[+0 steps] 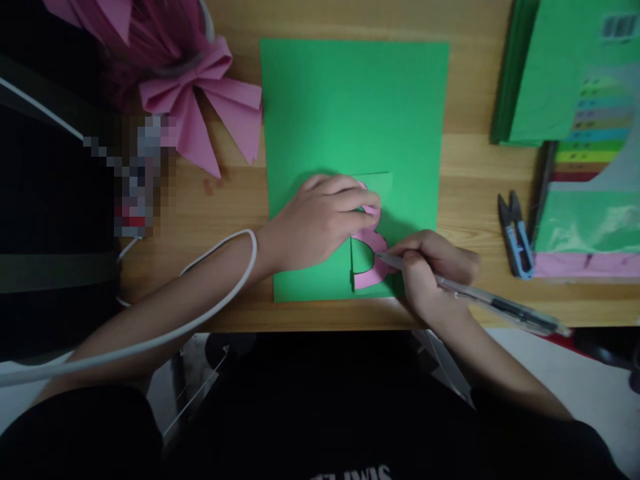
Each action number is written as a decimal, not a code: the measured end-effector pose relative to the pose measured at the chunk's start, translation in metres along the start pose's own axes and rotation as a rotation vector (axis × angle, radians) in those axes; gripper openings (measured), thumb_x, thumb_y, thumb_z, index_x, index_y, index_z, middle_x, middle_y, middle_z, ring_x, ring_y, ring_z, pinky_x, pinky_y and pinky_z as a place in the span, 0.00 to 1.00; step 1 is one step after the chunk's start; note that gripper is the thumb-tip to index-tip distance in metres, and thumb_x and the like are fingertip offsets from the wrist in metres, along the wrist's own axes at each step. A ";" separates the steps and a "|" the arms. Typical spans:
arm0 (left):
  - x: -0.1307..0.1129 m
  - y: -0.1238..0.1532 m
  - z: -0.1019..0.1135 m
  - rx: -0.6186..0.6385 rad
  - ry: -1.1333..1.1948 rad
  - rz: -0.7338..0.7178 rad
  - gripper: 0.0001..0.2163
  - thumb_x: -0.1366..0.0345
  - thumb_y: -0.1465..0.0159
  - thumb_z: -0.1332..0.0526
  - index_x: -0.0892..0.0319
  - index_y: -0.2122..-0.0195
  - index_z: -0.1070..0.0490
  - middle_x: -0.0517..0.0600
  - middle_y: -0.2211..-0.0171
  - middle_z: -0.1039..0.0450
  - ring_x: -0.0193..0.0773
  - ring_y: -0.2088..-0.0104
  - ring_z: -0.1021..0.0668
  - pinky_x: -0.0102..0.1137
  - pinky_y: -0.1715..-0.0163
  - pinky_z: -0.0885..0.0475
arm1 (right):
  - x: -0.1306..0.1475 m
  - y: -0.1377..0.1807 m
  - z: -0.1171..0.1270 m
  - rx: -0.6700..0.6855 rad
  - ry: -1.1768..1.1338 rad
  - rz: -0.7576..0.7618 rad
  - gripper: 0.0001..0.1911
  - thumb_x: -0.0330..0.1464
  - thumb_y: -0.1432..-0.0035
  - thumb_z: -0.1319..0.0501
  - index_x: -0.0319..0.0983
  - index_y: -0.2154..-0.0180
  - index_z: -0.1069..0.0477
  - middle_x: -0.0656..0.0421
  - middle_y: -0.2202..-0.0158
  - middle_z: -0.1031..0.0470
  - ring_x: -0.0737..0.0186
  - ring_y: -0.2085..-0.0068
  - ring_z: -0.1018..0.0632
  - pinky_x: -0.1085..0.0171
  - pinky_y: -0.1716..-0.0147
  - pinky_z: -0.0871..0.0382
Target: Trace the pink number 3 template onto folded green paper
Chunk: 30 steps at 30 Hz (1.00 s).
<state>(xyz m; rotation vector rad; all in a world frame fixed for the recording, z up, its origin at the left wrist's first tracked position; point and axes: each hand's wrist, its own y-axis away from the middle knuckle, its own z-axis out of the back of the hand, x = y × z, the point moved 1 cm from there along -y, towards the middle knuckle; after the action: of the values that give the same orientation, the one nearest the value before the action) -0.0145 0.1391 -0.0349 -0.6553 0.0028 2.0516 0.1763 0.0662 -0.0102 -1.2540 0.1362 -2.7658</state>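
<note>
A pink paper cutout (379, 249), shaped like a numeral 3, lies on a small green paper piece (383, 179). Beneath both is a large green sheet (355, 107). My left hand (330, 217) rests flat over the upper part of the cutout, fingers stretched out and pressing it down; part of the cutout is hidden under them. Pinched in my right hand (433, 270) is a clear pen (493, 303). Its tip meets the cutout at the inner edge of the lower curve.
Blue-handled thread snips (516, 237) lie to the right, beside green paper packs (595, 213). A pink folded paper bow (200, 100) is at upper left. A white cable (240, 287) loops over my left forearm. The wooden table's (320, 319) front edge runs close below the sheet.
</note>
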 end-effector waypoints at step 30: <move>0.001 0.000 -0.001 0.007 -0.053 -0.015 0.14 0.64 0.26 0.53 0.53 0.54 0.28 0.44 0.48 0.25 0.42 0.47 0.28 0.41 0.53 0.37 | 0.004 0.008 0.000 -0.022 0.007 0.009 0.13 0.21 0.50 0.46 0.41 0.75 0.27 0.65 0.82 0.26 0.70 0.82 0.29 0.70 0.82 0.34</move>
<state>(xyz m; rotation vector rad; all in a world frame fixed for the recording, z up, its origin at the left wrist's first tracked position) -0.0147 0.1394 -0.0359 -0.5945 -0.0255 2.0527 0.1738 0.0582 -0.0086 -1.2466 0.1733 -2.7688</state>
